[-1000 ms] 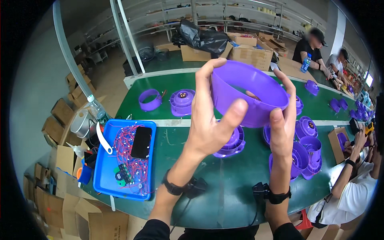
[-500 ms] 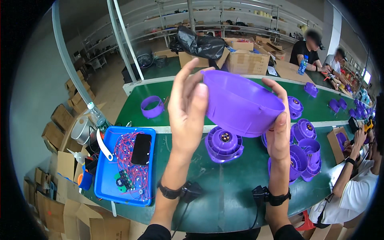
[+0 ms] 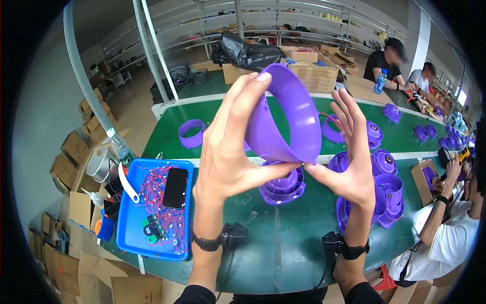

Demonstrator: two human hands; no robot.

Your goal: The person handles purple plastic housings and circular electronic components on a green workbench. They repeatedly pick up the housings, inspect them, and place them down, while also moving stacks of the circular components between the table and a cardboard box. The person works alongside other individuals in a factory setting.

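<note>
Raised above the table, a purple plastic ring stands tilted nearly on edge, its opening showing the green table through it. My left hand grips its left side, fingers behind the upper rim and thumb along the bottom. My right hand is open at the ring's lower right, fingers spread and raised; only its thumb tip meets the lower edge. Below the ring sits a round purple housing, partly hidden by my left thumb. More purple housings cluster just right of my right hand, some behind it.
A blue tray with red wires, a black phone and a green circuit board lies at left. Another purple ring rests farther back. Cardboard boxes stand across the table. A co-worker in white works at right; others sit farther back.
The purple ring has been turned from lying roughly level to nearly on edge and shifted left. My right hand has let go of its right side, its fingers opening out.
</note>
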